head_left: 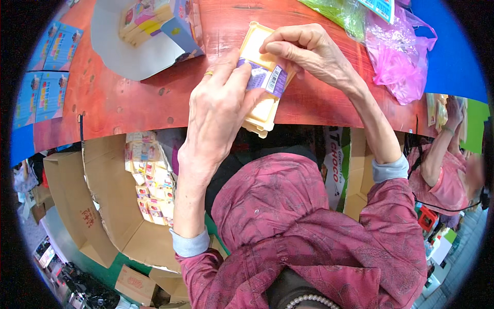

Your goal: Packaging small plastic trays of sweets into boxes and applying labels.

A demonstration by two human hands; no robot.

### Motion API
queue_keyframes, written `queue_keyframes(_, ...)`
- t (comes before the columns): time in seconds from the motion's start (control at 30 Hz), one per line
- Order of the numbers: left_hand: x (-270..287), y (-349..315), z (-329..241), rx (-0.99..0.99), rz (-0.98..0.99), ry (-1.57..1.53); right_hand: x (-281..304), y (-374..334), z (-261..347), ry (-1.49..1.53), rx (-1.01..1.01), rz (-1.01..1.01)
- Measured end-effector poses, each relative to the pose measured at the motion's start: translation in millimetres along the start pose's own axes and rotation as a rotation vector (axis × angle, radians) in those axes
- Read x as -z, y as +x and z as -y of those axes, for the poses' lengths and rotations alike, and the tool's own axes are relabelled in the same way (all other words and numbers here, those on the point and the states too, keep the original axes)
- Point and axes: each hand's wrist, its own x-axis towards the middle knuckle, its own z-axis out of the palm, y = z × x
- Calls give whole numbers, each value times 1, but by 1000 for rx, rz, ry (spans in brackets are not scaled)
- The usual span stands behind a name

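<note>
Across a red table (118, 100), its paint scuffed and dotted with small dark marks, the work sits near the front edge. A cream-coloured pack (266, 105) with a purple band around its middle is held tilted just above that edge, its lower end jutting past it. The left hand (218, 100), a ring on one finger, grasps the pack from its left side, thumb laid on the band. The right hand (316, 56) is bent over the upper end, thumb and forefinger drawn together — whether they pinch anything I cannot tell.

Farther back on the table stands an open blue box (189, 32) with packs inside, its pale flap (123, 56) spread to the left. Flat blue boxes (51, 95) lie side by side at the far left; a pink plastic bag (404, 67) lies crumpled at the right, next to a green one (337, 11).

Below the table's edge, at the left, a large cardboard box (116, 190) holds many small packs (154, 190). A small carton (136, 285) sits lower down. At the right — beyond the person's sleeve — another person (445, 177) in pink is partly visible, over a paved floor (460, 273).
</note>
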Motion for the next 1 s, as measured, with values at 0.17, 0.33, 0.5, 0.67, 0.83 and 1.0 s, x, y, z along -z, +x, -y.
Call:
queue_keyframes(0.17,1,0,2,55,-24,-114,-8,-1,-3,194,-32,-132)
queue_keyframes(0.33,-16,-11,-14,223,-176,-292,-12,5,-13,54,136,-219)
queue_keyframes(0.5,-22,-22,-27,156,-111,-98,-4,15,-23,241,128,-152)
queue_keyframes(0.67,-24,-21,-20,46,-140,79,2,-2,-8,205,34,-325)
queue_keyframes(0.83,-44,-20,-18,130,-308,-52,-20,-51,21,-357,-9,-220)
queue_keyframes(1.0,-48,-30,-21,110,-356,-186,-28,-51,15,-423,3,-285)
